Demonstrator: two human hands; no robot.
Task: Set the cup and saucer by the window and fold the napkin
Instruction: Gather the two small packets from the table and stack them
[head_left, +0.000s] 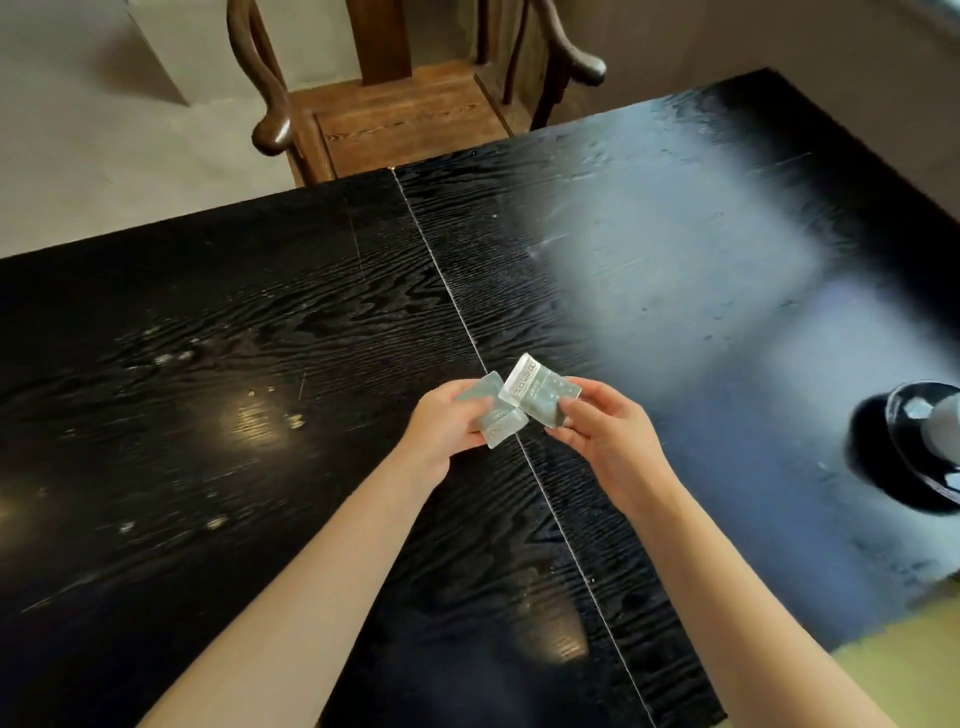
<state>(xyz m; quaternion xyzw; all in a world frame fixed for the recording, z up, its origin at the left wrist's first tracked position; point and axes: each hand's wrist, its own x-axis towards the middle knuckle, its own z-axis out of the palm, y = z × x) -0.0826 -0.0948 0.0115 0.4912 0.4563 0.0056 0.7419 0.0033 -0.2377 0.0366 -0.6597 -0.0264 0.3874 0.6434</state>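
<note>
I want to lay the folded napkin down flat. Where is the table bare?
Bare: the dark table left of the seam, and the lit stretch beyond both hands toward the chair. Crowded only at the right edge, around the cup and saucer.

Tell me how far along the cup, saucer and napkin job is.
Cup sits on its dark saucer at the table's bright right edge, apparently placed. The napkin is in hand, pinched between left hand and right hand, partly folded. Finishing the fold remains.
</note>
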